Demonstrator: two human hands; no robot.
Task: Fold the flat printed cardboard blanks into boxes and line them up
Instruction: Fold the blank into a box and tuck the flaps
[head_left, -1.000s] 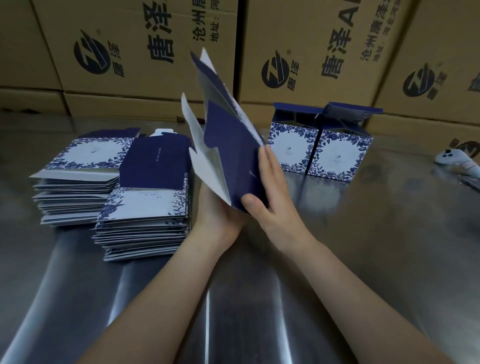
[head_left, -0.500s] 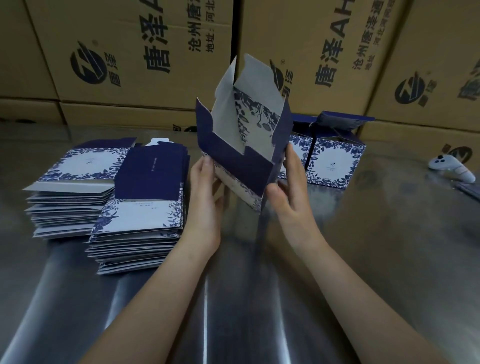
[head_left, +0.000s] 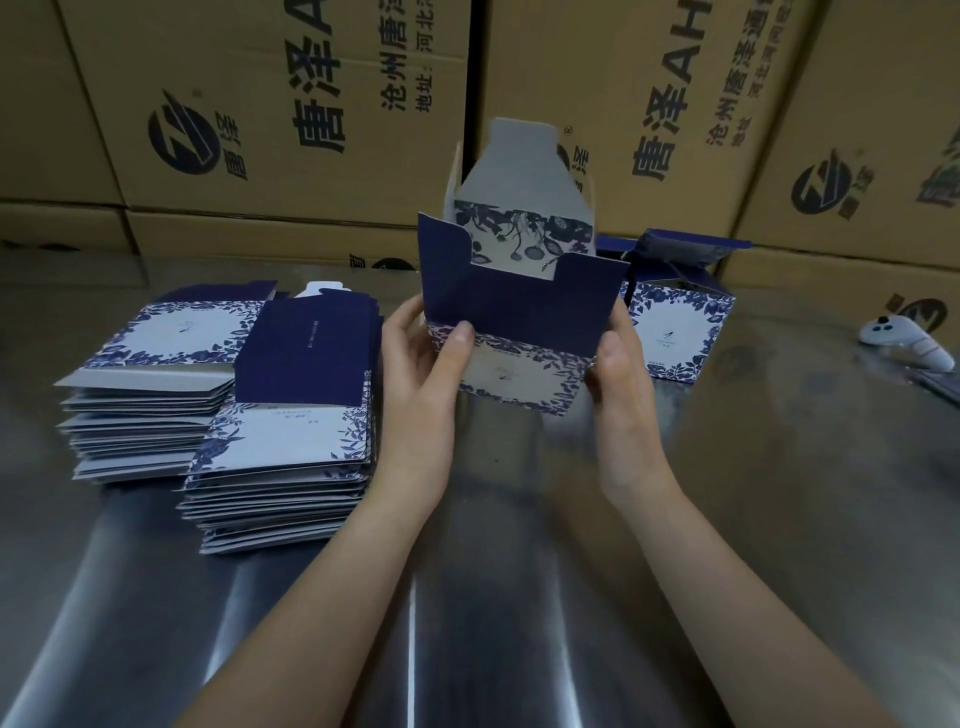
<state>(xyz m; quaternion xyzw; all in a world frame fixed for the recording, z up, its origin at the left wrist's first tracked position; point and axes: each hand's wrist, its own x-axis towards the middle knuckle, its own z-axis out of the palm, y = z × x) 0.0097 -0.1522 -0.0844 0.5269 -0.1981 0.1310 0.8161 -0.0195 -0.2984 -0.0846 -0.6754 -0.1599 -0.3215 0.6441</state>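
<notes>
Two bare forearms reach in from the near edge of the shiny metal surface (head_left: 519, 597). Between them, held up off the middle of the surface, is a half-folded box (head_left: 519, 322): navy flap in front, floral panel below it, grey inner flap standing up behind. The left hand (head_left: 421, 374) grips its left side, thumb pressed on the front panel and fingers wrapped out of sight behind. The right hand (head_left: 618, 384) grips the right side, thumb on the front corner and fingers curled round the edge.

Just beside the left hand a nearer stack of flat blanks (head_left: 291, 431) lies toward the left edge, with a second stack (head_left: 156, 374) touching it farther left. Behind the right hand, near the far edge, stands a folded box (head_left: 675, 332) with its lid flaps raised. A white controller (head_left: 904, 338) lies by the right edge. Brown cartons (head_left: 291, 104) with printed logos line the far edge.
</notes>
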